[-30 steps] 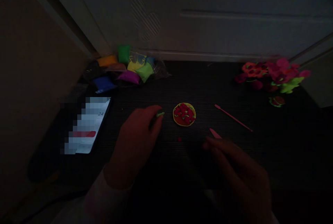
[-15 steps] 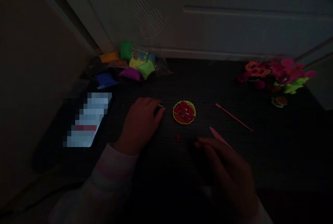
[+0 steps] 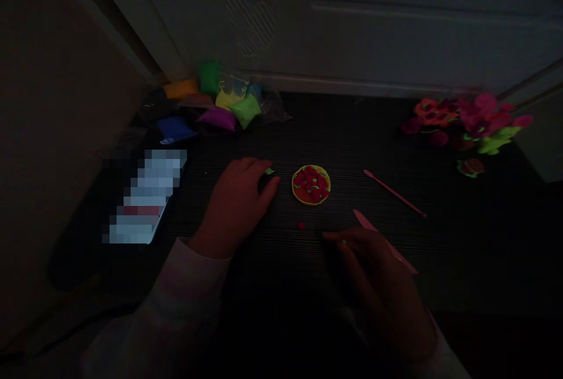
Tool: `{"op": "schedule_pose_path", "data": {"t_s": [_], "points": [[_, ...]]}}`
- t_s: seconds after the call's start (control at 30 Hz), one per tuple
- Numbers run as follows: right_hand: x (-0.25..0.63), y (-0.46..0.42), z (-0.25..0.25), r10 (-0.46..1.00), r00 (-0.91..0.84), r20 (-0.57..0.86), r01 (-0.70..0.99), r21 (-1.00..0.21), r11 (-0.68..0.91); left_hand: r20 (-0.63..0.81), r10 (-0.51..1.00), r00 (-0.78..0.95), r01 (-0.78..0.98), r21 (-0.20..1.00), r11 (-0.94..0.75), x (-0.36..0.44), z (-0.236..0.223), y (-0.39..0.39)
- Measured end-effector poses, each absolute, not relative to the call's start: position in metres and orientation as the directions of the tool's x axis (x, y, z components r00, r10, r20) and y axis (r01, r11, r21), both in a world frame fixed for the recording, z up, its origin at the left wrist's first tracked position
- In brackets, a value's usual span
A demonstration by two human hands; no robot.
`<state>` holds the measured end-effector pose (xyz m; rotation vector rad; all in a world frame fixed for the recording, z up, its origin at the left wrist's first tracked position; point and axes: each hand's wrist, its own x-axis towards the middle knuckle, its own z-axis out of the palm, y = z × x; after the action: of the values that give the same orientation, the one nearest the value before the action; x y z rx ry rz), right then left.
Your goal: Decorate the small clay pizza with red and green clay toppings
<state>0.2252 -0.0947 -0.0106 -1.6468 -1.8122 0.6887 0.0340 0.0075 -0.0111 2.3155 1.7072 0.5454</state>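
In the head view my left hand (image 3: 237, 206) rests on the dark tabletop, thumb and forefinger apart. A green strip of modelling clay (image 3: 269, 171) shows in the gap, close under the forefinger. My right hand (image 3: 382, 285) pinches a tiny light-green bit of clay (image 3: 344, 242) between thumb and forefinger. Between the hands sits a small round clay dish (image 3: 296, 196) with a yellow rim, holding red lumps and green flecks. Just below it lies a small red clay ball (image 3: 301, 226). A pink clay knife (image 3: 365, 220) lies beside my right hand, its middle partly covered by it.
A thin pink modelling tool (image 3: 393, 192) lies right of the dish. A lit phone (image 3: 145, 197) is at the left. Coloured clay packets (image 3: 220, 118) sit at the back left, clay flowers (image 3: 477, 118) and a small layered clay piece (image 3: 470, 167) at the back right. A pale panel rises behind.
My right hand has shifted left, uncovering more of the pink knife, and a green bit now shows in its fingers. My left thumb has moved away from the green strip it was pinching.
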Motion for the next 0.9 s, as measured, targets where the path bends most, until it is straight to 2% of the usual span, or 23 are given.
{"op": "schedule_pose_path", "data": {"t_s": [0.2, 0.53, 0.73, 0.9], "points": [[0.228, -0.096, -0.016, 0.974, -0.193, 0.117, 0.748, -0.625, 0.223, 0.337, 0.915, 0.223, 0.873, 0.349, -0.341, 0.033, -0.004, -0.002], [0.226, -0.093, -0.02, 0.925, -0.321, 0.204, 0.829, -0.412, 0.379, 0.483, 0.857, 0.182, 0.775, 0.466, -0.427, 0.036, -0.015, -0.043], [0.234, -0.108, -0.02, 0.903, -0.398, 0.159, 0.85, -0.307, 0.429, 0.503, 0.84, 0.203, 0.735, 0.489, -0.47, 0.035, -0.018, -0.044], [0.234, -0.112, -0.018, 0.874, -0.474, 0.104, 0.866, -0.127, 0.484, 0.497, 0.844, 0.201, 0.714, 0.515, -0.474, 0.034, -0.016, -0.046]]}}
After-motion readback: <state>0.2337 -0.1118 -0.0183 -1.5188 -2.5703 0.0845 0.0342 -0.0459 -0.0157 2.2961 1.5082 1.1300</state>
